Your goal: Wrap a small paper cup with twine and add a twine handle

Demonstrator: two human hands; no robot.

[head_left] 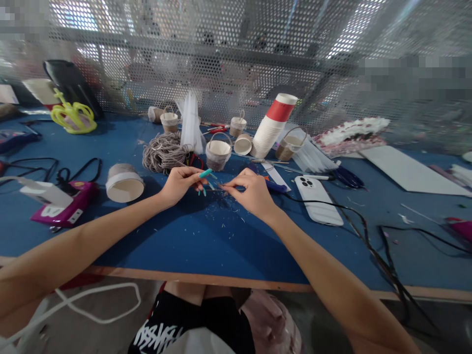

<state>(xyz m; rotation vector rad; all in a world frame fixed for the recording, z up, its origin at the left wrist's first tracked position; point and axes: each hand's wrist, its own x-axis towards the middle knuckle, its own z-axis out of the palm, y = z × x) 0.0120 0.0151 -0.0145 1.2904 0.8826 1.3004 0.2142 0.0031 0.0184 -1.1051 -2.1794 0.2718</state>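
Note:
My left hand (180, 184), with long teal nails, is closed in a pinch over the blue table (177, 246). Facing it, my right hand (252, 191) has thumb and fingertips pressed together. A thin strand seems to run between the fingertips, too fine to make out. Tiny pale scraps lie scattered beneath my hands. Beside my right hand is a blue tool (276, 187) with a black cord, partly hidden by the hand. A bundle of grey-brown cord (164, 152) rests just behind my left hand. Close by stands a small cord-wrapped cup basket (218, 153) with a handle.
A wrapped cup (124, 184) lies tipped at left near a purple power strip (66, 204). A leaning stack of paper cups (271, 125) stands behind my right hand. At right are a white phone (319, 200), black cables (363, 231) and a white board (409, 169).

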